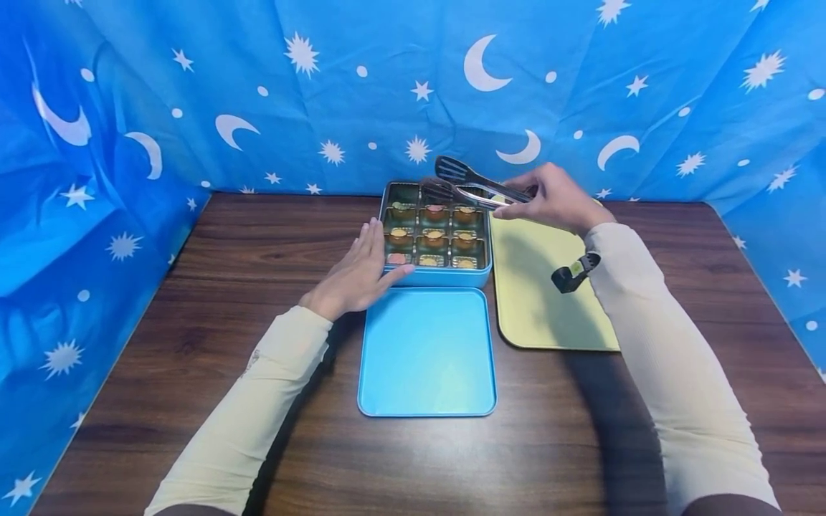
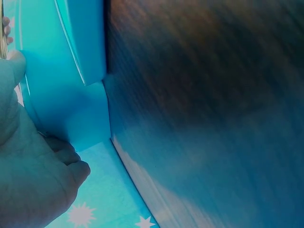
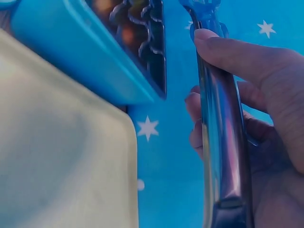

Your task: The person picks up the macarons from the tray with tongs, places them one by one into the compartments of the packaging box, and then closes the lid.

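A blue tin stands at the back of the table, its divided tray holding several small yellow, pink and green pieces. My left hand rests against the tin's left front corner, fingers straight and thumb along the front wall. Metal tongs with slotted ends are in my right hand, which grips them above the tin's back right part. Thumb and fingers wrap the tongs' arms in the right wrist view. Their slotted ends stand apart, and I see nothing between them. The tongs hide part of the back compartments.
The blue lid lies flat in front of the tin. A pale yellow tray lies to the tin's right, partly under my right arm. Behind the wooden table hangs a blue cloth with moons and stars.
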Available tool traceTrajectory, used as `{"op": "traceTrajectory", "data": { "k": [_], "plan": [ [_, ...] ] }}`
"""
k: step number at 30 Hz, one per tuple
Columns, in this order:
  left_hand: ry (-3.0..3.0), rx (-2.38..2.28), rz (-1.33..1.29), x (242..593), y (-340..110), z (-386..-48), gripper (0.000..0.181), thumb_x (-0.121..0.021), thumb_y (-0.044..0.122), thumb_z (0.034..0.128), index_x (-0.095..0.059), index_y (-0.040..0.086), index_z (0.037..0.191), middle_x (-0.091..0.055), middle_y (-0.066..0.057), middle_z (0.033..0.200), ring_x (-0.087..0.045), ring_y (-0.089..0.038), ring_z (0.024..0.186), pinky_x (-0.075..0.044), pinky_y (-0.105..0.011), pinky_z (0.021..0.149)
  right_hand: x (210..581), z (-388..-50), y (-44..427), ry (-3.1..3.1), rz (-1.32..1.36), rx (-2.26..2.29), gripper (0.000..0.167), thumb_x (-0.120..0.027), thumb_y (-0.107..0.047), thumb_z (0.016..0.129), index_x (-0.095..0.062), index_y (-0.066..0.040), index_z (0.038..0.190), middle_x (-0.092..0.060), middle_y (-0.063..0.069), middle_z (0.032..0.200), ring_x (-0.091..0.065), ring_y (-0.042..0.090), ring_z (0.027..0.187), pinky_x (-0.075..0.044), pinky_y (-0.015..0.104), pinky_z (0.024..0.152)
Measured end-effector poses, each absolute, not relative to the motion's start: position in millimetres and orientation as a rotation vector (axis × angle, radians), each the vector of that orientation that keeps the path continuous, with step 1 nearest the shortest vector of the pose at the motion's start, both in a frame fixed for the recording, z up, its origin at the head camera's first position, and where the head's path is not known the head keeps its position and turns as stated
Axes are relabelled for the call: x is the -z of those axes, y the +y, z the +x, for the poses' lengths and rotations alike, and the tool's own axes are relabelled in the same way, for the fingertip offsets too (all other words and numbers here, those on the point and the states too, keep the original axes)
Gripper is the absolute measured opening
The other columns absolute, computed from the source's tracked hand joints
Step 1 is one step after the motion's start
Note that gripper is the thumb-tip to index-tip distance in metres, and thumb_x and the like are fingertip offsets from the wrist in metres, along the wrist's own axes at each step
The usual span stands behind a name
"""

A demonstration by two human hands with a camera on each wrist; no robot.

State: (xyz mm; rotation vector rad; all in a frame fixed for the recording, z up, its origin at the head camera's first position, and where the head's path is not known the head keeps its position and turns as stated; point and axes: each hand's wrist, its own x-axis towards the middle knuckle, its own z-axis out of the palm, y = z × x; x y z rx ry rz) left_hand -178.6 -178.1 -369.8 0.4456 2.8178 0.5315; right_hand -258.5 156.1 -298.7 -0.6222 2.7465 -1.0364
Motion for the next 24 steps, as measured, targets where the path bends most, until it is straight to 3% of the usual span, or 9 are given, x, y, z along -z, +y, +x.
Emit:
{"op": "traceTrajectory", "data": {
  "k": [4,6,9,12,17,20,24],
  "plan": [
    [2.819,-0.542,0.452,370,-179,-179,0.1,-0.033,0.067,0.1021,0.015,-0.001,0.157,0.018,-0.018,0.166,0.014,-0.031,0.154,0.0,-0.044,0.124,300,-250,173,2.781,-0.55,1.037,0.064,-0.084,-0.041,0.084,-0.067,-0.006,0.134,-0.035,-0.002,0.059,-0.03,0.013,0.05,-0.033,0.031,0.05],
    [2.815,-0.547,0.454,370,-179,-179,0.1,-0.033,0.067,0.1022,0.015,-0.001,0.157,0.019,-0.018,0.166,0.015,-0.03,0.153,0.0,-0.044,0.124,302,-245,182,2.799,-0.523,1.04,0.065,-0.084,-0.042,0.084,-0.066,-0.006,0.135,-0.045,0.002,0.062,-0.032,0.013,0.05,-0.034,0.03,0.05],
    [2.814,-0.544,0.46,371,-178,-180,0.1,-0.032,0.068,0.1018,0.015,-0.001,0.157,0.018,-0.019,0.166,0.016,-0.03,0.153,0.0,-0.045,0.124,305,-235,198,2.814,-0.477,1.066,0.065,-0.084,-0.041,0.083,-0.067,-0.004,0.134,-0.067,0.01,0.083,-0.036,0.013,0.053,-0.038,0.029,0.052],
    [2.818,-0.545,0.461,371,-178,-180,0.101,-0.031,0.069,0.1014,0.015,-0.001,0.157,0.017,-0.02,0.166,0.015,-0.03,0.153,0.0,-0.045,0.124,308,-225,216,2.841,-0.433,1.064,0.064,-0.085,-0.041,0.083,-0.067,-0.003,0.132,-0.071,0.013,0.092,-0.039,0.013,0.055,-0.039,0.029,0.052],
    [2.815,-0.552,0.459,369,-178,-179,0.1,-0.032,0.067,0.1022,0.016,-0.001,0.157,0.018,-0.02,0.166,0.015,-0.031,0.153,0.0,-0.045,0.124,315,-207,249,2.9,-0.353,1.025,0.068,-0.083,-0.043,0.084,-0.065,-0.002,0.135,-0.05,0.004,0.062,-0.034,0.012,0.047,-0.035,0.031,0.043],
    [2.81,-0.552,0.453,369,-178,-179,0.1,-0.031,0.068,0.1018,0.016,-0.001,0.157,0.019,-0.018,0.166,0.017,-0.03,0.153,0.001,-0.045,0.124,320,-197,268,2.93,-0.317,0.998,0.069,-0.082,-0.043,0.085,-0.064,-0.002,0.136,-0.039,-0.001,0.054,-0.033,0.013,0.043,-0.035,0.033,0.041],
    [2.812,-0.532,0.449,372,-178,-180,0.101,-0.029,0.07,0.1009,0.017,0.0,0.157,0.02,-0.018,0.166,0.017,-0.029,0.153,0.002,-0.045,0.124,329,-184,291,2.984,-0.288,0.98,0.064,-0.082,-0.039,0.086,-0.065,-0.003,0.136,-0.042,-0.001,0.055,-0.038,0.015,0.042,-0.035,0.033,0.04]
  ]
}}
